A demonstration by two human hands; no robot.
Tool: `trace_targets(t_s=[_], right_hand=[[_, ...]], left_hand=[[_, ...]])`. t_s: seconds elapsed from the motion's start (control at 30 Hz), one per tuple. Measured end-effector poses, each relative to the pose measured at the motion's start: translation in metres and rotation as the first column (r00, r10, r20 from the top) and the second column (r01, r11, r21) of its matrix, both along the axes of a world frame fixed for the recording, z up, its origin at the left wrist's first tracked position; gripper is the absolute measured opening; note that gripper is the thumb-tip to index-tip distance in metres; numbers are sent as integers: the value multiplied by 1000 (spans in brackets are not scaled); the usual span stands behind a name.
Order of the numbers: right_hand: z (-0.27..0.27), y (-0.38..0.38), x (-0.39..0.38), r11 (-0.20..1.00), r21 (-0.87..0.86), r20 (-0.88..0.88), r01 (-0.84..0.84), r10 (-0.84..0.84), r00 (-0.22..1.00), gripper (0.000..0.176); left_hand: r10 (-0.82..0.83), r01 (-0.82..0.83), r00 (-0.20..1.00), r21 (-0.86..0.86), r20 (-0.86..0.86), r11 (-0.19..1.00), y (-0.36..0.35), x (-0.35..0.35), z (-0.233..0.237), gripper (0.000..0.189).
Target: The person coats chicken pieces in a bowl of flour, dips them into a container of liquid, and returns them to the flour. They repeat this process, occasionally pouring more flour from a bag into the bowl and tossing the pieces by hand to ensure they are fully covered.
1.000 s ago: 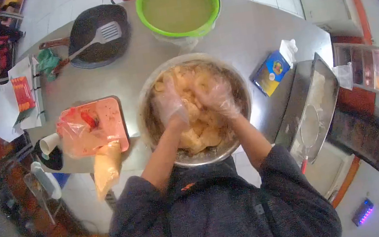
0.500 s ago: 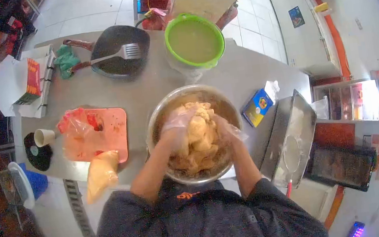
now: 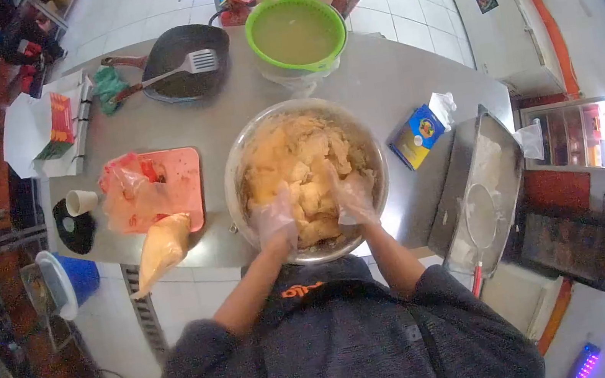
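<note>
A large metal bowl stands at the table's near edge, filled with coated, yellowish-brown pieces. Both hands wear clear plastic gloves and are inside the bowl. My left hand touches the pieces at the near left, its fingertips hidden among them. On the near right, my right hand lies against the pieces, and its fingertips are partly buried too. How far the fingers of either hand close round anything cannot be made out.
On the metal table are a pink tray with plastic bags, a dark pan with a spatula, a green strainer, and a blue-yellow carton. A black tray holding a sieve is at the right.
My hands have lowered toward the bowl's near side and parted; the heap between them has spread out across the bowl. The view has shifted a little.
</note>
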State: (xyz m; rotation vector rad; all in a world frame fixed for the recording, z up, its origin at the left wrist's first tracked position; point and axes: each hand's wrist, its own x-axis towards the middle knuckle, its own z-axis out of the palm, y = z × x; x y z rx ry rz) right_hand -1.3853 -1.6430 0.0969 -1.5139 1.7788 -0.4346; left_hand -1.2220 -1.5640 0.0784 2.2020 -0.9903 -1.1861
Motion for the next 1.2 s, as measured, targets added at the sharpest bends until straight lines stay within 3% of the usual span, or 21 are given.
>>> trace_targets(t_s=[0.07,0.1,0.13,0.17,0.2,0.23,0.27,0.33,0.43,0.57,0.77,0.8,0.83,0.87,0.93,1.0,1.07,1.1,1.13,1.17,1.2], right_hand=[[-13,8,-8,999,24,-56,29,-27,998,63],[-16,10,-18,958,212,-180,-195,234,955,66],[-14,10,-22,832,412,-246,-370,493,835,69],[-14,9,-21,833,407,-241,-375,494,835,69],[-13,9,-17,856,503,89,-117,83,993,73],[-12,11,-13,744,664,332,81,-390,859,77],[-3,12,-7,746,662,339,75,-387,857,77],[17,18,0,681,732,496,-11,-522,694,81],[-4,21,0,685,723,610,-89,-573,547,79],[-11,16,-4,634,770,541,-73,-587,602,77],[11,0,-25,752,659,590,-26,-495,638,55],[-21,-5,-42,960,229,570,-162,3,822,50],[-39,-8,-51,893,-199,279,-404,447,850,44],[-22,-10,-43,894,-201,276,-401,445,852,44],[20,-12,-27,983,120,840,-139,-26,542,41],[27,-27,-27,982,147,816,-115,-54,576,49],[-1,-48,-29,990,34,261,-134,121,958,58],[-4,-52,-24,991,31,261,-129,117,958,58],[9,-55,-5,988,-30,-1,-153,153,988,53],[15,-57,8,978,-80,-264,-192,165,950,49],[7,-58,12,977,-81,-260,-195,168,951,49]], left_hand=[[-17,18,992,-4,126,1000,2,-19,17,61],[314,-302,926,88,-210,949,-2,-19,-15,64],[597,-538,648,271,-472,798,-9,-17,-18,68],[597,-541,650,264,-470,798,-8,-17,-18,68],[624,-539,525,341,-579,770,-5,-18,-17,68],[642,-523,382,417,-665,743,-4,-18,-7,68],[640,-527,385,411,-665,744,-7,-16,5,68],[634,-475,103,522,-767,709,-12,-16,25,67],[538,-400,58,475,-841,784,-8,-8,16,67],[491,-375,11,451,-871,810,-5,2,24,62],[422,-418,192,316,-886,852,-17,8,22,43],[190,-414,530,-57,-827,908,-12,9,-9,43],[-25,-277,800,-407,-599,871,-10,8,-26,43],[-30,-275,799,-409,-600,870,-17,11,1,43],[55,-200,790,-171,-610,965,-30,17,52,45],[133,-247,868,-183,-479,952,-35,14,61,47],[204,-282,922,-207,-330,937,-42,8,60,49],[321,-345,928,-109,-191,932,-46,4,55,52],[421,-422,906,-26,-38,906,-51,2,49,55],[422,-423,906,-31,-36,906,-56,3,40,55],[246,-251,967,116,60,961,-58,4,28,57]])
